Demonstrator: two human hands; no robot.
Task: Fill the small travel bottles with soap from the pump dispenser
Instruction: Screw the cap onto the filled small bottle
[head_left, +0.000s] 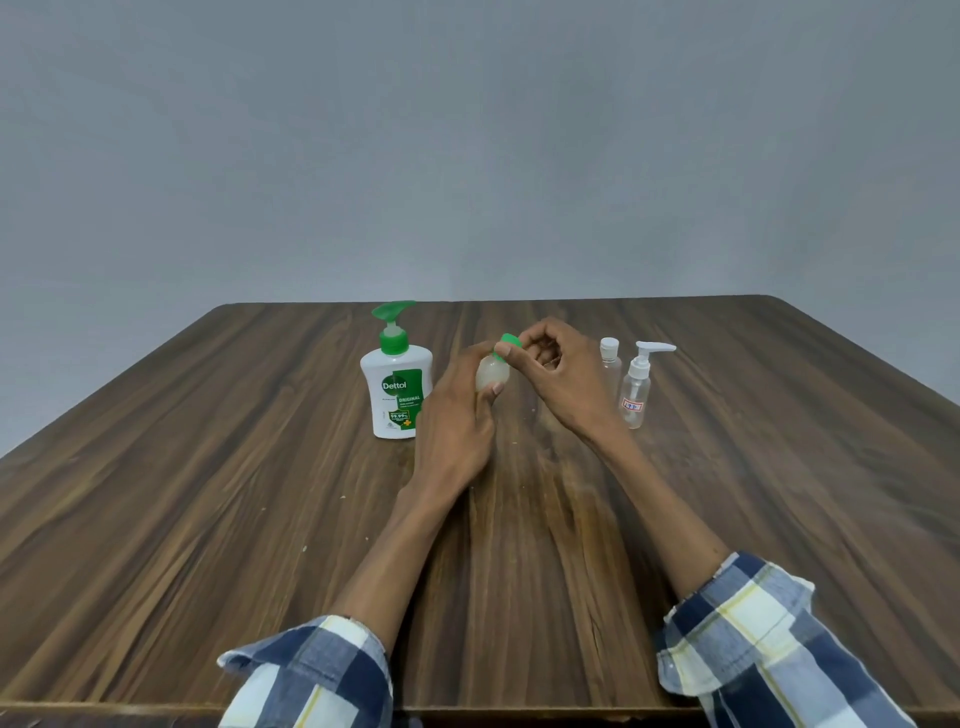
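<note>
Two hands hold one small bottle (491, 373) above the counter's (260, 493) middle. Left hand (457, 415) fingers wrap its soft, light body; right hand (556, 364) fingers pinch the green cap (506, 347). It looks slippery.

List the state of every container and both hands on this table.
White Dettol pump dispenser: upright, untouched.
Small translucent bottle: held in left hand.
Green cap: pinched by right hand.
Clear flip-cap bottle: upright, capped.
Clear pump bottle: upright, looks empty.
</note>
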